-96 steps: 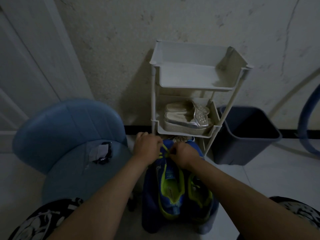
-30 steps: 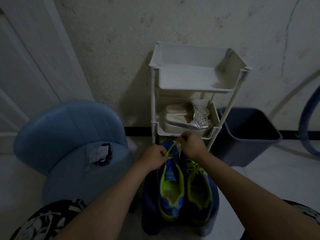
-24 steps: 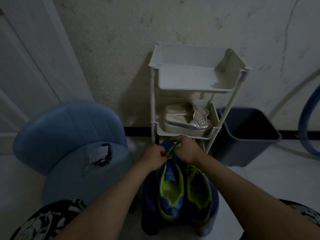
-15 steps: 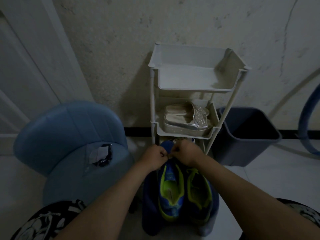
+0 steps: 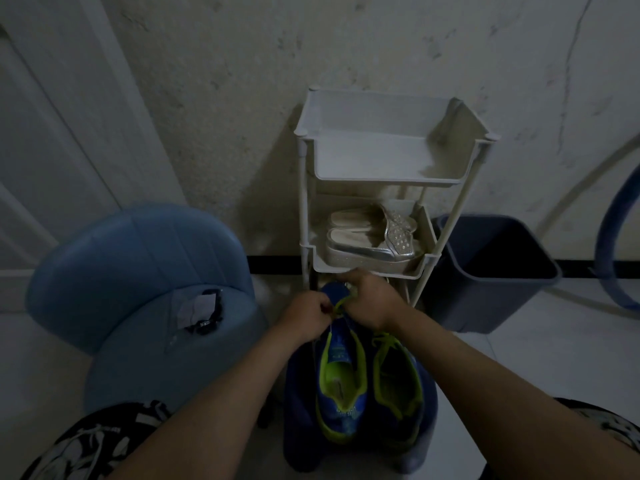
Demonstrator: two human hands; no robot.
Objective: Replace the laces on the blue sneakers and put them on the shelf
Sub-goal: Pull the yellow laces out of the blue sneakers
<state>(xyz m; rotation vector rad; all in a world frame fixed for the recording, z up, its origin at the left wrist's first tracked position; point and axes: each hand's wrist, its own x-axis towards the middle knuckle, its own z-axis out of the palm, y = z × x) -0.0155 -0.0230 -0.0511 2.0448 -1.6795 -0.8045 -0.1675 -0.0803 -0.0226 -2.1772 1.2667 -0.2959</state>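
blue sneakers [image 5: 341, 379]: side by side on a blue stool [image 5: 298, 410], toes just below the shelf [image 5: 391, 161] | lace [image 5: 341, 304]: both the left grip [image 5: 306, 318] and right grip [image 5: 370, 301] pinch it at the left shoe's toe, likely threading low eyelets | room: silver shoes [image 5: 374, 240] fill middle tier; top tier looks the likely landing; bin [image 5: 491, 271] near right

Field notes. Blue padded chair [image 5: 138, 258] on my left; paper scrap [image 5: 194, 304] and a small dark object [image 5: 207, 323] lie on its seat. Silver studded sandals [image 5: 374, 242] ahead. Dark bin [image 5: 485, 303] to my right, blue hose [image 5: 602, 251] just beyond it.
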